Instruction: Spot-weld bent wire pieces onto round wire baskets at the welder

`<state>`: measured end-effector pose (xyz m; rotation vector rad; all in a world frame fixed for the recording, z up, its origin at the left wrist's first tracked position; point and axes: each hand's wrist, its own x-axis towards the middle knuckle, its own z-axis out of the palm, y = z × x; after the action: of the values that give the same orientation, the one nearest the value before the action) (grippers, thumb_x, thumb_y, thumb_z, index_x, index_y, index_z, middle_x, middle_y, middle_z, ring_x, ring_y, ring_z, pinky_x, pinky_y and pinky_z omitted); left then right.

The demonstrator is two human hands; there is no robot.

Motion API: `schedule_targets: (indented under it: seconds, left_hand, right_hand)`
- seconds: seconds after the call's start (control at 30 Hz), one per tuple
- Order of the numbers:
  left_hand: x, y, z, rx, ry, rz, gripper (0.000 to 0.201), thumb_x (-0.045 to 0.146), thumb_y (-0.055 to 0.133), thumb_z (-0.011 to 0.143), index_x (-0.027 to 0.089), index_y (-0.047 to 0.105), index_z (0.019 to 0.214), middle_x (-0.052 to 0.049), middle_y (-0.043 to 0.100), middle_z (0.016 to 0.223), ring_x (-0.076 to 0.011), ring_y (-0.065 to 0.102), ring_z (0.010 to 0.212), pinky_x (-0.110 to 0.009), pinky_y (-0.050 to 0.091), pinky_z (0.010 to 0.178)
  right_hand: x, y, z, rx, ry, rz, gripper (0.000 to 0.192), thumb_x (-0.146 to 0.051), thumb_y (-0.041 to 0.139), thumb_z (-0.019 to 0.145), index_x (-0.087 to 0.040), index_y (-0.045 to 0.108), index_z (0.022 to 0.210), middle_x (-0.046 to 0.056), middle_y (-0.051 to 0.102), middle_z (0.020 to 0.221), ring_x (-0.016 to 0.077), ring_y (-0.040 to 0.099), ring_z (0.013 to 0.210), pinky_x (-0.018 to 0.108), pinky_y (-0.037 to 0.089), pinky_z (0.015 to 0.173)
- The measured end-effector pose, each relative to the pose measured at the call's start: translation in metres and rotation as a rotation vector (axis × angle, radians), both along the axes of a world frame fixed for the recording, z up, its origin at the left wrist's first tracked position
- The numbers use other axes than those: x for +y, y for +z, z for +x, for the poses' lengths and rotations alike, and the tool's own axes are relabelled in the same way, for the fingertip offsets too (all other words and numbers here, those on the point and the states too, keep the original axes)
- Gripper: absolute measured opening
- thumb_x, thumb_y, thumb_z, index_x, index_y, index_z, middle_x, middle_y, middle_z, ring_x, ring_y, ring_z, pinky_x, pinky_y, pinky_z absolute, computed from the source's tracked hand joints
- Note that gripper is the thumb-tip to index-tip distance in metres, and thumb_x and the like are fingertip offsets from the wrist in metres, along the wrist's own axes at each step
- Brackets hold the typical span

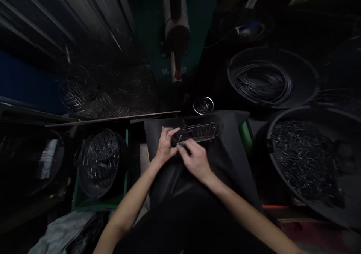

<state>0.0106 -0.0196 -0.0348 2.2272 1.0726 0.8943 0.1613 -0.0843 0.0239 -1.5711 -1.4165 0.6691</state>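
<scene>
A small wire basket [201, 132] made of thin metal rods lies over the dark cloth at the middle of the view. My left hand [166, 145] grips its left end, with the thumb and fingers closed around the rods. Close beside it, my right hand [194, 158] is closed near the basket's front left edge. A short thin piece seems to be between its fingertips, but blur and shade keep me from telling what it is. The basket's right end points away from both hands.
A green machine [152, 32] with a downward rod stands ahead. At right, a tub [272, 133] holds many bent wire pieces, and another tub [304, 77] holds coiled wire. A small round dish [203, 105] sits behind the basket. At left, a bucket [120, 160] of wire parts stands in a green crate [93, 207].
</scene>
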Motion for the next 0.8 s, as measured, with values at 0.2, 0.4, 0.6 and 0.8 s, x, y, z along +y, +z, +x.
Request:
schedule_targets:
  seconds: [0.2,0.4,0.6,0.8]
  left_hand:
    - [0.0,0.002,0.002,-0.007,0.053,0.01,0.069,0.038,0.071,0.073,0.019,0.038,0.129,-0.012,0.045,0.119,-0.0249,0.05,0.113,-0.048,0.043,0.098]
    - [-0.014,0.035,0.037,0.24,0.085,0.111,0.07,0.033,0.068,0.074,0.024,0.033,0.134,-0.014,0.034,0.132,-0.0324,0.036,0.127,-0.064,0.018,0.109]
    - [-0.01,0.048,0.052,0.314,0.088,0.034,0.062,0.023,0.065,0.073,0.02,0.039,0.129,-0.013,0.04,0.123,-0.03,0.044,0.117,-0.059,0.031,0.105]
    - [-0.009,0.049,0.053,0.35,0.074,0.021,0.063,0.016,0.065,0.07,0.018,0.039,0.127,-0.012,0.041,0.12,-0.0294,0.046,0.114,-0.059,0.031,0.105]
  right_hand:
    - [-0.006,0.014,0.068,0.14,-0.347,-0.133,0.024,-0.044,0.059,0.082,-0.02,0.059,0.085,-0.001,0.061,0.068,0.0115,0.054,0.054,0.024,0.044,0.051]
    - [-0.014,0.003,0.087,0.484,-0.353,-0.291,0.037,-0.049,0.071,0.07,-0.017,0.061,0.083,0.0,0.062,0.064,0.0106,0.057,0.05,0.023,0.049,0.047]
    - [0.003,0.005,0.065,0.633,-0.242,-0.39,0.038,-0.047,0.077,0.062,-0.016,0.063,0.077,0.001,0.065,0.066,0.0133,0.063,0.055,0.026,0.056,0.054]
    - [0.016,-0.007,0.06,0.532,-0.25,-0.371,0.035,-0.048,0.074,0.065,-0.017,0.063,0.077,0.002,0.066,0.067,0.015,0.063,0.057,0.028,0.055,0.056]
